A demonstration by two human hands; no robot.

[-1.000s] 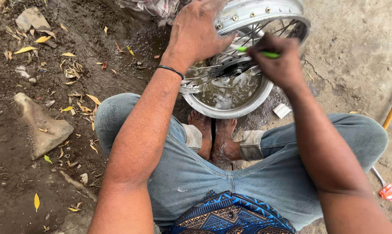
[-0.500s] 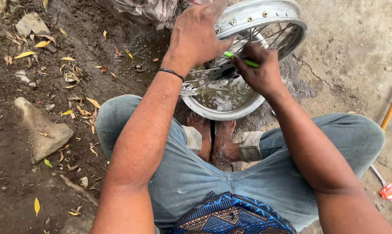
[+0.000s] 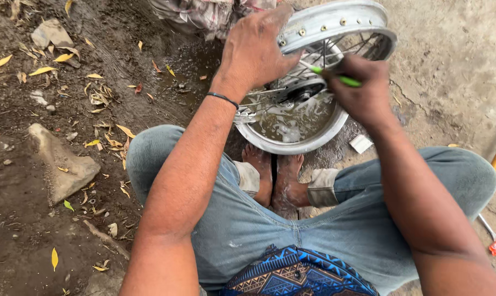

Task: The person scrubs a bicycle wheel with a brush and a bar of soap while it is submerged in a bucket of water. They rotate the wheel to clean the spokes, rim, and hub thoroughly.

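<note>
**Wheel scrubbed on wet ground**

Muddy ground [image 3: 50, 230] lies bare to the left. Just past the bare feet [image 3: 275, 178], the spoked wheel rim [image 3: 335, 22] stands tilted. Left hand [image 3: 256, 49] clasps its upper edge; right hand [image 3: 363, 90] pinches a green-handled brush [image 3: 341, 79] among spokes.

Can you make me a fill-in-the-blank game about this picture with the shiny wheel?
1. The left hand rests on the rim of a silver spoked ____.
2. The right hand holds a thin tool coloured ____.
3. A thin black band sits on the left ____.
4. The person's feet are ____, with no shoes.

Missing words: wheel, green, wrist, bare.
</note>
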